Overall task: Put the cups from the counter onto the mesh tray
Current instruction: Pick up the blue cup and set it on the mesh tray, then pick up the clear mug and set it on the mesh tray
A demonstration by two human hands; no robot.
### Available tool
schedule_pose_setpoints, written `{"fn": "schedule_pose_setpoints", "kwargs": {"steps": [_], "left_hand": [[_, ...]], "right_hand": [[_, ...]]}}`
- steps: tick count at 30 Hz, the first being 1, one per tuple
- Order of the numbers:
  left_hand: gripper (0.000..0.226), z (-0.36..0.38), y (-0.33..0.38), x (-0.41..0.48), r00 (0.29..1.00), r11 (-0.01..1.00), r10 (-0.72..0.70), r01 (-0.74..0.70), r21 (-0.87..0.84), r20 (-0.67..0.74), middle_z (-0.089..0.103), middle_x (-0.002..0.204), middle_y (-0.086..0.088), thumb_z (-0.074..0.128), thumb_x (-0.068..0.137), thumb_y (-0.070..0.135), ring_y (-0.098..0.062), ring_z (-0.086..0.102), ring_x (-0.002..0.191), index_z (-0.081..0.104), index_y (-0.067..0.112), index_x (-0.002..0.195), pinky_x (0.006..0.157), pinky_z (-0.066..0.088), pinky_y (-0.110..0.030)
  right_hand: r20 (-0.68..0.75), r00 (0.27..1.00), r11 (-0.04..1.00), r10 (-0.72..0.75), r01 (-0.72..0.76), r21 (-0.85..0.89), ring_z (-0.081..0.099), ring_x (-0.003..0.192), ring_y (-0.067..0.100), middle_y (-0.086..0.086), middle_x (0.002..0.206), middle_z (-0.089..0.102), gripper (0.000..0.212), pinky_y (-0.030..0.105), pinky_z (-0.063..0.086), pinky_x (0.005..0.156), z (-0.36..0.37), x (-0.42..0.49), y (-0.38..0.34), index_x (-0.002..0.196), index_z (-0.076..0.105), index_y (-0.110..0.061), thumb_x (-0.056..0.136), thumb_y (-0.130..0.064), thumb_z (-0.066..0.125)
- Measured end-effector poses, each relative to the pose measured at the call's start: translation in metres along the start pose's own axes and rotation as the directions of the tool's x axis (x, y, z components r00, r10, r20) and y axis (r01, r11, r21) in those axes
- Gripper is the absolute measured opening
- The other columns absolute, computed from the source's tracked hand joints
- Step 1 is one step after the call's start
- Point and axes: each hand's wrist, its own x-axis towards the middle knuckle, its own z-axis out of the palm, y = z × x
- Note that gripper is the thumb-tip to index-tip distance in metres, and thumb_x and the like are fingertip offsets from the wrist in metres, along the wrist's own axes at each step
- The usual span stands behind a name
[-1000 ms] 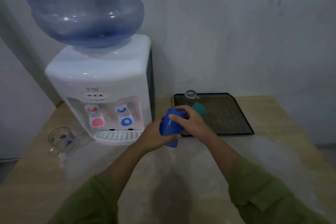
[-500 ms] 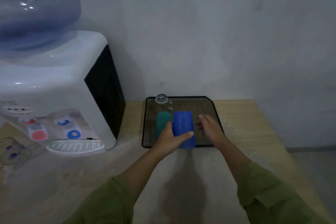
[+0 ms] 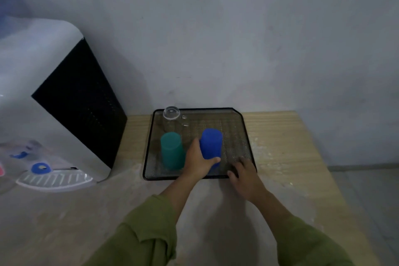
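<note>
A black mesh tray (image 3: 237, 136) lies on the wooden counter against the wall. On it a blue cup (image 3: 211, 143) stands upside down near the front middle, with my left hand (image 3: 197, 163) wrapped around its lower part. A teal cup (image 3: 172, 150) stands upside down just left of my hand. A clear glass cup (image 3: 171, 115) stands upside down at the tray's back left corner. My right hand (image 3: 243, 174) rests with spread fingers on the tray's front right edge, holding nothing.
A white water dispenser (image 3: 54, 103) with a black side panel stands left of the tray, its drip tray (image 3: 54, 179) toward me. The counter's right edge (image 3: 319, 157) drops off to the floor. The wall rises right behind the tray.
My left hand carried the blue cup from the counter over the tray and set it upside down beside the teal cup. My right hand let go and moved to the tray's front edge.
</note>
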Motion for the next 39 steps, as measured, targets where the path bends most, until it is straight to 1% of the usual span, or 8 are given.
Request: {"fn": "schedule_pose_setpoints", "kwargs": {"steps": [10,14,16,19,24,29,33,39], "left_hand": [[0.076,0.008,-0.020,0.002,0.999,0.998,0.045,-0.045,0.032,0.005,0.050,0.135,-0.005,0.082,0.065,0.019,-0.023,0.046,0.128,0.039,0.017,0.128,0.109,0.040,-0.041],[0.076,0.003,-0.026,-0.001,0.997,0.996,0.076,-0.076,0.044,0.014,0.048,0.138,-0.003,0.079,0.069,0.017,-0.020,0.044,0.130,0.036,0.018,0.132,0.110,0.039,-0.041],[0.076,-0.002,-0.030,-0.007,0.995,0.995,0.094,-0.095,0.032,0.017,0.045,0.141,-0.002,0.076,0.072,0.014,-0.018,0.043,0.132,0.035,0.019,0.136,0.112,0.037,-0.041],[0.071,-0.012,-0.039,-0.020,0.989,0.989,0.149,-0.149,-0.001,0.015,0.045,0.142,0.003,0.072,0.075,0.013,-0.012,0.043,0.131,0.036,0.024,0.136,0.111,0.039,-0.039],[0.058,-0.046,-0.065,-0.054,0.968,0.968,0.251,-0.251,0.016,0.014,0.047,0.137,0.007,0.067,0.082,0.016,-0.004,0.044,0.126,0.040,0.024,0.134,0.103,0.037,-0.016],[0.045,-0.104,-0.113,-0.096,0.977,0.978,0.209,-0.209,0.018,-0.050,0.055,0.123,0.009,0.064,0.084,0.017,-0.005,0.053,0.116,0.049,0.022,0.126,0.104,0.044,-0.024],[0.039,-0.165,-0.163,-0.125,0.969,0.982,0.190,-0.189,0.018,-0.160,0.061,0.116,0.002,0.066,0.082,0.014,-0.006,0.059,0.107,0.053,0.022,0.118,0.097,0.050,-0.024],[0.038,-0.261,-0.231,-0.151,0.931,0.991,0.130,-0.116,0.061,-0.340,0.063,0.110,-0.001,0.070,0.078,0.009,-0.007,0.062,0.100,0.057,0.018,0.112,0.092,0.053,-0.029]], "right_hand": [[-0.022,0.999,0.999,0.031,-0.031,0.014,0.014,0.146,0.029,0.013,0.156,0.023,0.049,0.041,0.018,0.120,0.007,0.001,0.000,0.138,0.042,-0.009,0.096,-0.035,0.042],[-0.032,0.998,0.998,0.052,-0.051,0.034,0.026,0.141,0.031,0.015,0.149,0.035,0.044,0.042,0.025,0.116,0.004,0.003,-0.004,0.131,0.049,-0.007,0.093,-0.030,0.046],[-0.103,0.993,0.997,0.055,-0.050,0.058,0.041,0.128,0.030,0.014,0.133,0.048,0.037,0.039,0.036,0.106,0.004,0.002,-0.009,0.122,0.054,-0.006,0.090,-0.026,0.050],[-0.255,0.962,0.991,0.097,-0.070,0.116,0.048,0.115,0.026,0.013,0.120,0.055,0.028,0.034,0.041,0.094,0.008,-0.006,-0.025,0.114,0.057,-0.006,0.089,-0.018,0.053],[-0.457,0.889,0.996,0.027,0.012,0.083,0.051,0.099,0.030,0.013,0.097,0.060,0.013,0.034,0.041,0.082,0.029,-0.031,-0.067,0.094,0.062,-0.007,0.081,-0.007,0.063],[-0.385,0.922,0.993,-0.035,0.075,0.090,0.053,0.094,0.028,0.010,0.096,0.061,0.016,0.037,0.045,0.081,0.069,-0.057,-0.118,0.095,0.063,-0.010,0.079,-0.010,0.063],[-0.256,0.963,0.991,-0.080,0.104,0.082,0.049,0.105,0.023,0.007,0.111,0.058,0.024,0.031,0.040,0.092,0.100,-0.070,-0.170,0.109,0.059,-0.014,0.085,-0.017,0.055],[-0.057,0.966,0.962,-0.250,0.255,0.093,0.046,0.118,0.031,0.013,0.125,0.052,0.039,0.036,0.040,0.101,0.143,-0.081,-0.239,0.122,0.053,-0.008,0.084,-0.015,0.054]]}}
